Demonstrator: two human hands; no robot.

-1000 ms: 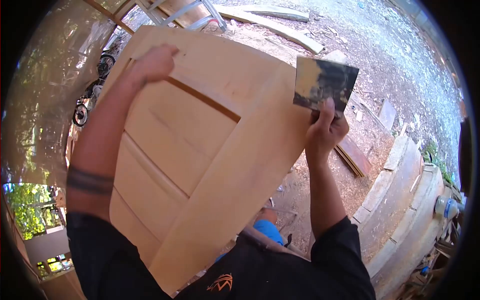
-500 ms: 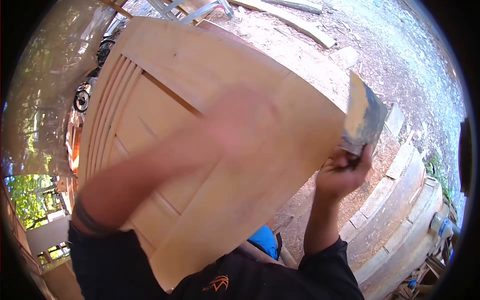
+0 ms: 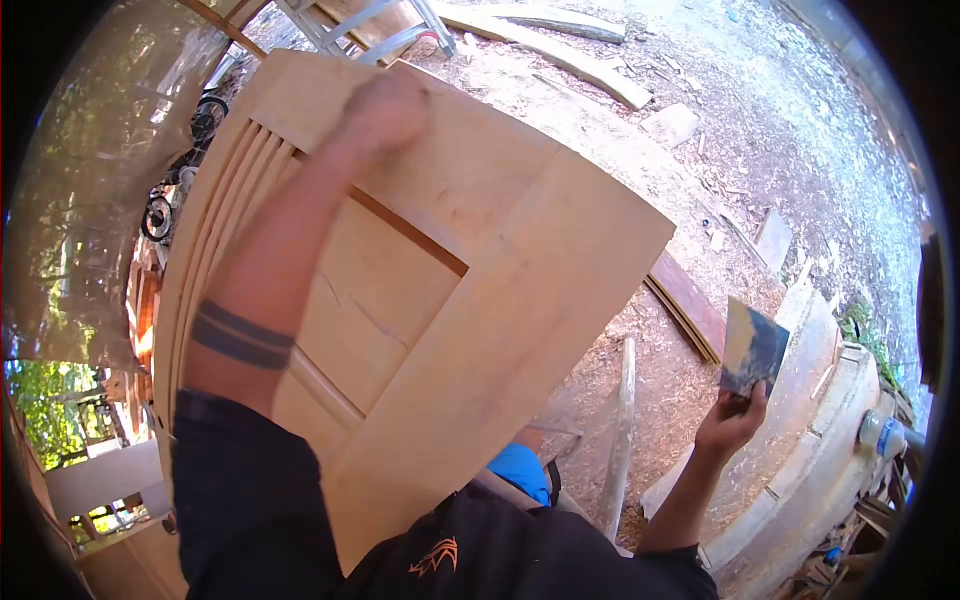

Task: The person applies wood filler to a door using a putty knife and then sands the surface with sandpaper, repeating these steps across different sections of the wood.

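Note:
A large light-brown wooden panel (image 3: pixel 500 310), with curved grooves (image 3: pixel 225 205) on its left side and a recessed inner field (image 3: pixel 365 300), lies before me. My left hand (image 3: pixel 388 108) is at the panel's far edge, fingers curled and a little blurred. Whatever it may hold is hidden. Off the panel's right side, my right hand (image 3: pixel 730 425) grips a thin flat putty scraper (image 3: pixel 754 348) by its lower end. The scraper's blade points up and carries tan and dark smears.
A metal ladder (image 3: pixel 390 30) stands beyond the panel's far edge. Long timber pieces (image 3: pixel 560 65) lie on the chip-strewn ground. At right are stacked curved wooden slabs (image 3: pixel 800 440), reddish boards (image 3: pixel 690 310), a pole (image 3: pixel 620 440) and a plastic bottle (image 3: pixel 885 432).
My left hand has moved from the panel's middle up to its far edge. My right hand, with the scraper, has moved lower and to the right, away from the panel.

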